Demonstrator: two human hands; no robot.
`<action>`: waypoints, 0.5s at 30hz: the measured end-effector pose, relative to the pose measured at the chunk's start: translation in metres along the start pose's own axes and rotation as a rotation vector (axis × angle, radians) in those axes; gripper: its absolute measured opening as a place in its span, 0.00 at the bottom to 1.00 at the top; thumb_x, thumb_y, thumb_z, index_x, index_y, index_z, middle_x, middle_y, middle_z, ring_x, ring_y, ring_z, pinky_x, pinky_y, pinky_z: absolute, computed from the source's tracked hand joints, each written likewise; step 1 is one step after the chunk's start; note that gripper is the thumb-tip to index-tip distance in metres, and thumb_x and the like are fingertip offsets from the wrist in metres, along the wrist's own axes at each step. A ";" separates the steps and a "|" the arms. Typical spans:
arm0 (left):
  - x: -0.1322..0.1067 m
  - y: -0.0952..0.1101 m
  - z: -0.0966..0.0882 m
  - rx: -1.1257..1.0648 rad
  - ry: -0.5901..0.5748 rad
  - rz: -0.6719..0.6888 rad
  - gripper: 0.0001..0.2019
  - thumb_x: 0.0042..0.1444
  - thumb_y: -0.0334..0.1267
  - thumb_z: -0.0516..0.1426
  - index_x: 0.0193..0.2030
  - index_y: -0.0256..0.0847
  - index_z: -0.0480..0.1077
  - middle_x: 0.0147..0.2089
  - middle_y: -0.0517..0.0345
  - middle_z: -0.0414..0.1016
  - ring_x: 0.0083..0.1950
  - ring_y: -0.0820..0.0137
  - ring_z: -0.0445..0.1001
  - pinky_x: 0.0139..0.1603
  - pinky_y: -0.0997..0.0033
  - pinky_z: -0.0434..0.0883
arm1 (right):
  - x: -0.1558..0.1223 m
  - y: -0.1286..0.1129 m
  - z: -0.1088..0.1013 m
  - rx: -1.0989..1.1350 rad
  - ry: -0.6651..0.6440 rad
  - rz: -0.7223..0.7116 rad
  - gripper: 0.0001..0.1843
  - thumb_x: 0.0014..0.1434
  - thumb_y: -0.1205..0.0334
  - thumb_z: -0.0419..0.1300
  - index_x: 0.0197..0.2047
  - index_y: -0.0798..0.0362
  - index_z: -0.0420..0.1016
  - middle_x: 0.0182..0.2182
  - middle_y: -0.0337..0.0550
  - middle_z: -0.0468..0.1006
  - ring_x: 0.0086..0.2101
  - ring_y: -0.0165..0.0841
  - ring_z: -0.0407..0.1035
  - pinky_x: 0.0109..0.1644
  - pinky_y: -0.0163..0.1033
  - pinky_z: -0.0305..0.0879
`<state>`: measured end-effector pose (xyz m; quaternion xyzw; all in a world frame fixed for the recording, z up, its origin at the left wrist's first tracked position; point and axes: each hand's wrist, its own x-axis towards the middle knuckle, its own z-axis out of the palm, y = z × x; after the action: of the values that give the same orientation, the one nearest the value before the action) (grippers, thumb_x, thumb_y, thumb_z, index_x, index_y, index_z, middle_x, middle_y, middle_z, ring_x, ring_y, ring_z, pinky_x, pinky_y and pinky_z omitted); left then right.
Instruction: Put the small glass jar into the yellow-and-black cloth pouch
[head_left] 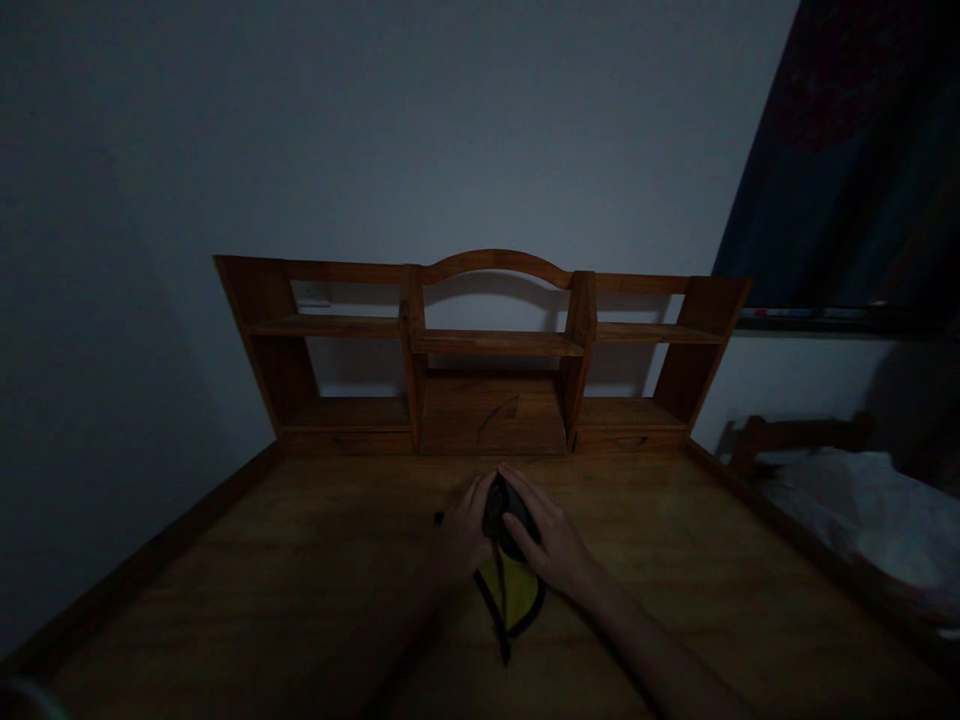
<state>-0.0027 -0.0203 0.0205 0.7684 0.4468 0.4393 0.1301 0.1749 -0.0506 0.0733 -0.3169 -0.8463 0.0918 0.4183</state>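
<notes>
At the middle of the wooden desk, both my hands close around a dark, rounded thing (519,512) whose kind the dim light hides. Below it hangs or lies a yellow-green cloth piece (517,595) with black edging and a thin black strip ending in a point; it looks joined to the dark part, though I cannot tell for sure. My left hand (469,530) grips the left side, fingers curled over the top. On the right side, my right hand (553,540) wraps over it, thumb across the front. The fingertips of both hands meet at the far end.
A wooden desk (337,560) with raised side edges spreads under my hands. Behind stands a wooden shelf unit (499,343) against a pale wall. At the right are a dark curtain (847,170), a wooden chair or bed frame (806,432) and white cloth or plastic (862,500).
</notes>
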 end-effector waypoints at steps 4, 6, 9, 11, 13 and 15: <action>-0.001 -0.001 0.001 0.042 0.022 -0.032 0.29 0.59 0.34 0.52 0.68 0.42 0.54 0.65 0.46 0.63 0.65 0.58 0.64 0.65 0.52 0.65 | 0.001 -0.001 0.002 -0.009 -0.009 0.011 0.31 0.69 0.58 0.51 0.72 0.47 0.48 0.69 0.45 0.55 0.66 0.40 0.53 0.69 0.52 0.55; 0.000 -0.002 0.002 0.026 0.052 -0.048 0.28 0.60 0.34 0.51 0.67 0.43 0.54 0.65 0.46 0.64 0.65 0.59 0.65 0.64 0.53 0.65 | 0.001 -0.002 0.003 -0.024 -0.008 0.000 0.32 0.69 0.58 0.51 0.72 0.46 0.46 0.69 0.45 0.54 0.67 0.40 0.52 0.69 0.53 0.55; 0.003 -0.005 0.003 -0.013 0.102 -0.098 0.26 0.60 0.36 0.51 0.66 0.45 0.56 0.64 0.46 0.65 0.64 0.59 0.66 0.64 0.52 0.65 | 0.002 -0.004 0.005 -0.053 -0.005 -0.025 0.34 0.68 0.59 0.53 0.73 0.46 0.45 0.70 0.45 0.51 0.67 0.42 0.49 0.69 0.54 0.54; 0.005 -0.006 0.003 -0.049 0.136 -0.148 0.26 0.60 0.36 0.52 0.65 0.46 0.57 0.64 0.47 0.65 0.63 0.59 0.67 0.64 0.52 0.65 | 0.003 -0.004 0.007 -0.060 -0.016 -0.046 0.35 0.67 0.61 0.54 0.73 0.46 0.45 0.70 0.44 0.50 0.68 0.42 0.47 0.69 0.54 0.54; 0.008 -0.007 0.002 -0.103 0.169 -0.202 0.24 0.60 0.36 0.52 0.64 0.46 0.59 0.64 0.47 0.66 0.63 0.59 0.68 0.64 0.54 0.64 | 0.003 -0.003 0.008 -0.055 -0.032 -0.072 0.34 0.67 0.64 0.53 0.72 0.46 0.46 0.71 0.43 0.49 0.68 0.41 0.46 0.70 0.54 0.53; 0.011 -0.006 0.001 -0.167 0.200 -0.257 0.22 0.61 0.36 0.51 0.62 0.47 0.61 0.63 0.48 0.68 0.62 0.59 0.69 0.64 0.56 0.64 | 0.004 -0.002 0.009 -0.047 -0.042 -0.093 0.33 0.66 0.67 0.52 0.72 0.46 0.48 0.70 0.43 0.49 0.68 0.41 0.46 0.70 0.54 0.52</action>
<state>-0.0032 -0.0077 0.0225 0.6439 0.5140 0.5288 0.2036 0.1657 -0.0486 0.0711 -0.2851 -0.8707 0.0589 0.3964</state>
